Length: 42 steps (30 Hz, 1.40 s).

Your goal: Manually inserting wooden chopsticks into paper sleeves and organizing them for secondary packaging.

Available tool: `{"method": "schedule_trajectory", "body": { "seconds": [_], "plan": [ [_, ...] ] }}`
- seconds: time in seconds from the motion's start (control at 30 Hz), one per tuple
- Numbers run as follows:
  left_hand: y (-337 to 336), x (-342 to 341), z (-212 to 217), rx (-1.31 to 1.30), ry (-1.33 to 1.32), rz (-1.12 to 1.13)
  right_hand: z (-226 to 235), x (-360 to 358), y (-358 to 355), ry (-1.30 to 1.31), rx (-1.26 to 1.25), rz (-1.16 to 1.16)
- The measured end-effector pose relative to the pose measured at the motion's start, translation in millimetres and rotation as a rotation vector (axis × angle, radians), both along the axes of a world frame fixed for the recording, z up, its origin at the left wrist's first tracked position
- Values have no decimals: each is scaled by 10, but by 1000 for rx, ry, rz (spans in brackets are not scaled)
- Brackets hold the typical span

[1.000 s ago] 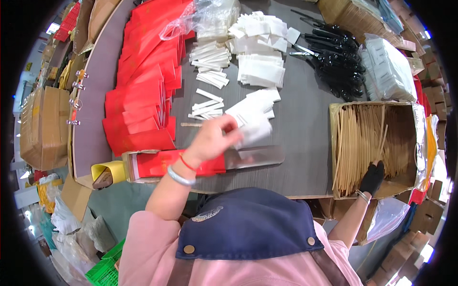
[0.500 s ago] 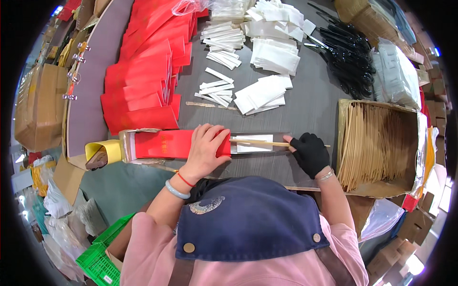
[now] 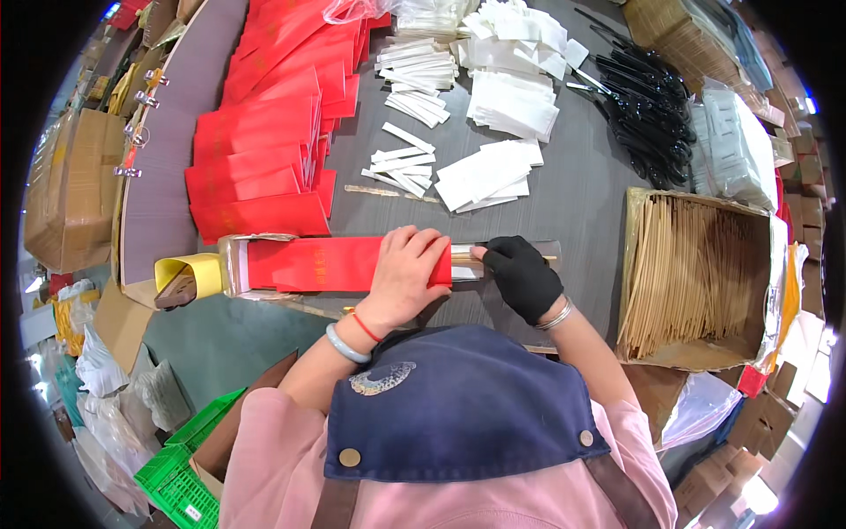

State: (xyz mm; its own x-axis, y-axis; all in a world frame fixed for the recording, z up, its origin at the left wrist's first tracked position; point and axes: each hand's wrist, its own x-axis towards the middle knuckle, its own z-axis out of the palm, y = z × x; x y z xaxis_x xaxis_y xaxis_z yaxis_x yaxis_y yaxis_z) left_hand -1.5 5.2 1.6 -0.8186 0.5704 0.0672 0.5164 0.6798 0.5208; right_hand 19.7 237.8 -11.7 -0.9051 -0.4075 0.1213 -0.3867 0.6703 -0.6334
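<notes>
My left hand (image 3: 409,275), bare, lies over the right end of a long red paper sleeve (image 3: 300,266), fingers over the far edge and thumb by the near edge. From the sleeve's right end show a white paper piece (image 3: 465,271) and clear plastic film (image 3: 548,249). My right hand (image 3: 524,278), in a black fingerless-style glove, is closed in a pinch on wooden chopsticks (image 3: 552,257), just right of the sleeve. Their tips stick out past the glove; whether there is one or a pair is unclear. How far they reach inside the sleeve is hidden.
Red sleeves (image 3: 256,141) fan out at the far left. White paper strips (image 3: 398,167), white packets (image 3: 485,175) and black spoons (image 3: 643,115) lie beyond my hands. A carton of wooden chopsticks (image 3: 633,282) stands at right; a yellow loop (image 3: 209,275) at left.
My right hand has moved left with the chopsticks, toward the red sleeve, and less of them shows. My left hand and the sleeve's right end have shifted slightly right.
</notes>
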Motion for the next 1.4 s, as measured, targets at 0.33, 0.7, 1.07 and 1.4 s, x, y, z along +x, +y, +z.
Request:
{"method": "schedule_trajectory", "body": {
  "seconds": [0.33,0.7,1.07,1.4],
  "plan": [
    [76,-104,-12,-38,10,-39,-91,58,-426,-221,-427,-294],
    [-17,-591,875,-271,63,-370,543,-43,93,81,175,-212],
    [-228,-86,-89,-141,-11,443,564,97,182,52,331,-320],
    [-223,29,-292,20,-108,488,527,111,173,-48,365,-157]
  ]
}}
